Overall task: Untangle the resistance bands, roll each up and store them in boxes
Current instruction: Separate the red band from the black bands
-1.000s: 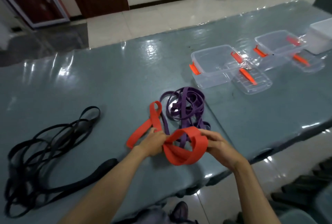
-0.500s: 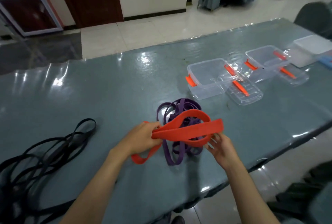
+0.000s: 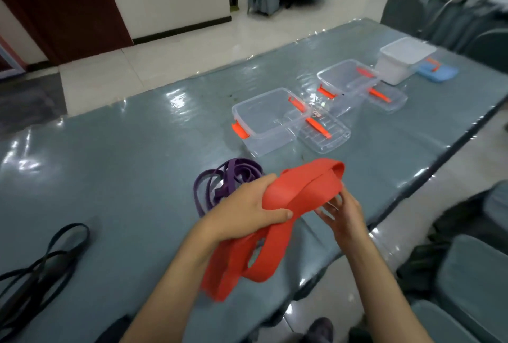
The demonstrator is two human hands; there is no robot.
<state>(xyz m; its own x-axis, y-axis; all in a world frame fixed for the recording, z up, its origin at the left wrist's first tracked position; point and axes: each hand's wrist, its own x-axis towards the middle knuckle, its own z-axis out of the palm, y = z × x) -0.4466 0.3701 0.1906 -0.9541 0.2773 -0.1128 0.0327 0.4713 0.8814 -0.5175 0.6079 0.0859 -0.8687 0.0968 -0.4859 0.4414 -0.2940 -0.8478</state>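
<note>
Head view: left hand grips red band, thumb and fingers curled round folded layers, held above the table. Band's loose loops hang below the wrist. Right hand has fingers spread and straight, touching the band's underside. Purple band lies tangled on table behind left hand. Black band far left. Open clear box beyond, lid beside it.

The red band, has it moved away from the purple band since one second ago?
Yes. The red band is now lifted off the table, to the right of the purple band, gripped by the left hand.
</note>
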